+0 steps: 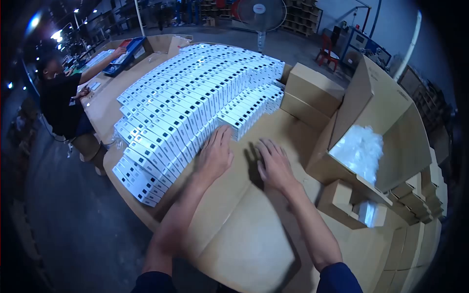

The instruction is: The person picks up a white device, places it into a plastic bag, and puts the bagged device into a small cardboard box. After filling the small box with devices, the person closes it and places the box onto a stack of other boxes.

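Long rows of small white boxes (181, 102) with dark square marks stand packed together on the cardboard-covered table (239, 239). My left hand (215, 155) has its fingers stretched out at the near end of a shorter row of white boxes (240, 119); the fingertips seem to touch them. To the right, my right hand (275, 165) hovers over the cardboard, fingers apart and slightly bent, with nothing in it. Its shadow falls on the cardboard just to its left.
On the right, an open carton (351, 168) holds clear plastic bags (360, 149). A smaller cut-out carton (344, 204) sits before it, and closed brown boxes (312, 93) stand behind. At the left, a person (61, 102) reaches toward a blue tray (124, 56). A fan (260, 14) stands beyond.
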The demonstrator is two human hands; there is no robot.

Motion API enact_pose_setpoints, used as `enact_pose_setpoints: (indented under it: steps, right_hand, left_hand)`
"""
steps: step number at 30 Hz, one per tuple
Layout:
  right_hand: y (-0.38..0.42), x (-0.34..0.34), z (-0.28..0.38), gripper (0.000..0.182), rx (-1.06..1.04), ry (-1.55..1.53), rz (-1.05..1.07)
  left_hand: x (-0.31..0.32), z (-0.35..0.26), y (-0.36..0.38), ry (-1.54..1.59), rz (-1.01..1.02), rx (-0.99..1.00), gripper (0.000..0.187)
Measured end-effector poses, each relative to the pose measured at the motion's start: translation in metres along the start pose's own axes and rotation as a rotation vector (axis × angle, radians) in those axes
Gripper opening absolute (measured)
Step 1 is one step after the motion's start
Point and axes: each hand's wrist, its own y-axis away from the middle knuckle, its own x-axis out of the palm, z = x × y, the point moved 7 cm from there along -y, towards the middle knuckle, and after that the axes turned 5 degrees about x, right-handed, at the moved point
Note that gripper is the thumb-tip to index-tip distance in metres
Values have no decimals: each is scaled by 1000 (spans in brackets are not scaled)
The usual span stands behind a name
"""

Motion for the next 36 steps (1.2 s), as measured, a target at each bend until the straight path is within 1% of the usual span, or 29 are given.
enact_pose_setpoints:
  steps: [1, 3, 5, 9, 14, 17, 18, 19, 20, 21, 22, 24, 26, 28, 29, 32, 33, 34, 36]
  right_hand:
    - [-15, 8, 0, 55, -2, 0, 17]
    - [-38, 14, 0, 59, -14, 33, -19]
    - [-55, 17, 2, 65, -17, 34, -36]
    - [-69, 27, -2, 66, -25, 83, 5]
    - [-73, 31, -6, 65, -1, 119, 35]
    - [-76, 29, -4, 67, 5, 101, 72]
    - [-75, 23, -4, 67, 50, 31, 85]
    - [-72, 15, -5, 68, 98, -37, 96]
    - [-68, 7, -6, 68, 151, -104, 103]
    - [-60, 0, -10, 69, 186, -234, 75]
    - [-49, -1, -16, 67, 324, -380, 205]
    - [-21, -21, -1, 65, 349, -837, 349]
    - [13, -45, 18, 61, 422, -1325, 489]
    - [36, -65, 23, 56, 383, -1462, 365]
    - [46, -82, 17, 46, 447, -1487, 255]
    - [84, -128, -11, 34, 460, -1547, 96]
    - [99, -151, -22, 24, 494, -1543, 31]
    - [113, -175, -32, 23, 517, -1417, 22]
    - [136, -221, -55, 23, 644, -1064, -42]
  left_hand:
    - [2, 6, -5, 7, -4, 9, 60]
    - [6, 17, -11, 24, -15, 27, 61]
    - [12, 25, -12, -34, -13, 50, 62]
    - [11, 28, -14, -104, -34, 84, 58]
    - [9, 32, -14, -223, -36, 99, 46]
    - [4, 33, -10, -267, -17, 112, 43]
    - [1, 31, -10, -273, -14, 125, 42]
    - [-1, 29, -8, -264, 16, 97, 34]
    - [-9, 23, -4, -237, -24, 107, 34]
    - [-18, 14, -2, -201, -65, 121, 35]
    - [-24, 2, -2, -149, -108, 147, 36]
    - [-35, -26, -2, -41, -137, 162, 40]
    - [-47, -71, -6, -7, -163, 294, 40]
    - [-50, -111, -7, 89, -153, 366, 36]
    - [-53, -133, -12, 143, -143, 423, 41]
    - [-56, -192, -44, 386, 32, 428, 48]
    - [-53, -206, -53, 496, 71, 436, 47]
    - [-48, -218, -66, 544, 62, 407, 42]
    - [-34, -244, -95, 631, 48, 352, 31]
